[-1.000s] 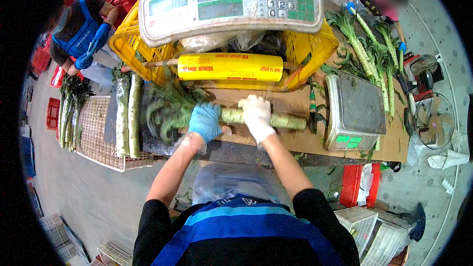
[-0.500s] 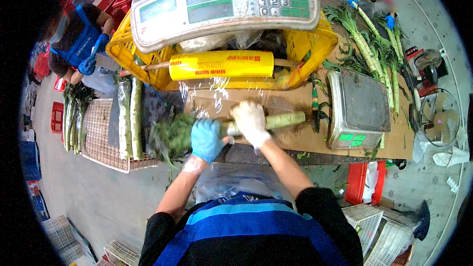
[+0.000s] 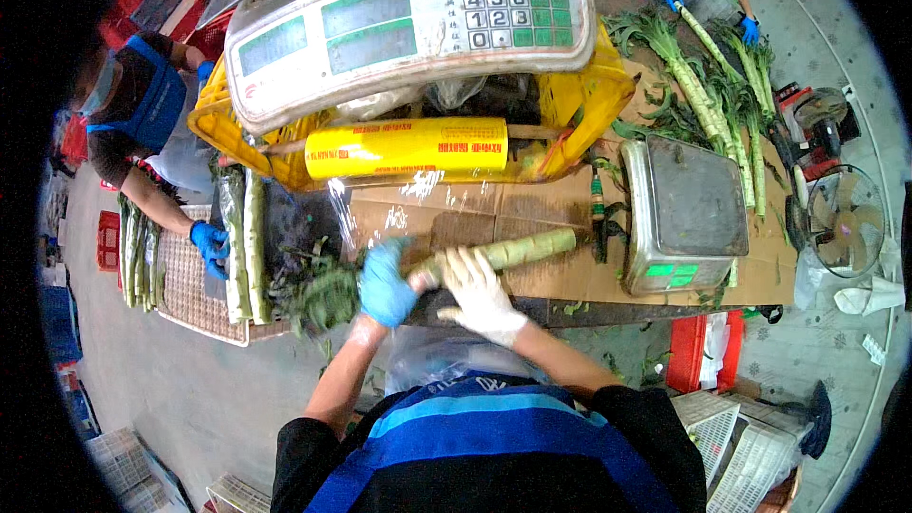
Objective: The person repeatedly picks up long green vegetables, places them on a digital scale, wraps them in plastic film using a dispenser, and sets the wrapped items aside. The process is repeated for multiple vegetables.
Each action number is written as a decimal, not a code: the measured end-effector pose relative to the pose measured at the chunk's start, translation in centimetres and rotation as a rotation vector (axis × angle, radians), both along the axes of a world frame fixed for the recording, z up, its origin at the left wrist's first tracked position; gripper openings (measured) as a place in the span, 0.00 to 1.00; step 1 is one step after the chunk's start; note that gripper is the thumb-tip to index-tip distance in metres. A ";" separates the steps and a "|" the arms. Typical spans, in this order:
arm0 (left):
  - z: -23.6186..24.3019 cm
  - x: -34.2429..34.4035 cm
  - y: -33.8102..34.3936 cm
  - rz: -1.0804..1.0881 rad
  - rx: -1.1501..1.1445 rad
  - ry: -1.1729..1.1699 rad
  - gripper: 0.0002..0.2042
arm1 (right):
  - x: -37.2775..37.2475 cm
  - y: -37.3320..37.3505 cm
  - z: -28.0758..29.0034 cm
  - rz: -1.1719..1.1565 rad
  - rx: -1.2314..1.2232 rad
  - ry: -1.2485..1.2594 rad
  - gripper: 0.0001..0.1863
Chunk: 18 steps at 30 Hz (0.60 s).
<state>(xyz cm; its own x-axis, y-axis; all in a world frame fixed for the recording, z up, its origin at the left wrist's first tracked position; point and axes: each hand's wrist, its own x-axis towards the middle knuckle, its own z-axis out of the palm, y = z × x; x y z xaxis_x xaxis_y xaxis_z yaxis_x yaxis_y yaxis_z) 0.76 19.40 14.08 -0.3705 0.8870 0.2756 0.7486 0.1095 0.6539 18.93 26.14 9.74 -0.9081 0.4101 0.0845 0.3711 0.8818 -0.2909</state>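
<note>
A celtuce stalk (image 3: 527,249), thick and pale green, lies at a slant on the cardboard-covered table in front of me. Its dark leafy end (image 3: 328,294) is at the left. My left hand (image 3: 385,287), in a blue glove, is over the stalk beside the leaves; motion smears its fingers, so their grip is unclear. My right hand (image 3: 480,294), in a white glove, rests on the middle of the stalk with fingers stretched and apart. Beyond them, a yellow roll of cling film (image 3: 407,147) sits on a wooden rod, with shiny clear film below it.
A scale's display panel (image 3: 408,33) stands above a yellow crate (image 3: 608,85). Right of the stalk are a weighing platform (image 3: 686,198) and a green-handled knife (image 3: 598,209). More celtuce (image 3: 698,90) lies beyond. At left, a co-worker's blue-gloved hand (image 3: 209,245) is near celtuce stalks (image 3: 244,247) on a crate (image 3: 185,256).
The film roll has turned, showing different print. My right hand's fingers are spread wider on the stalk, and my left hand has shifted. The left co-worker's hand has reached down beside the stalks.
</note>
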 end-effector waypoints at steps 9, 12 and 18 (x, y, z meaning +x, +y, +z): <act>-7.6 -6.5 11.7 -0.162 -0.697 0.295 0.12 | -7.2 8.4 2.1 -0.032 -0.177 -0.150 0.35; -11.1 -7.1 11.5 -0.134 -0.744 0.309 0.12 | -5.7 3.6 4.0 0.008 -0.409 -0.295 0.33; -2.3 -2.3 9.2 0.018 -0.659 0.081 0.14 | -2.8 -6.1 3.2 0.440 -0.562 -0.352 0.27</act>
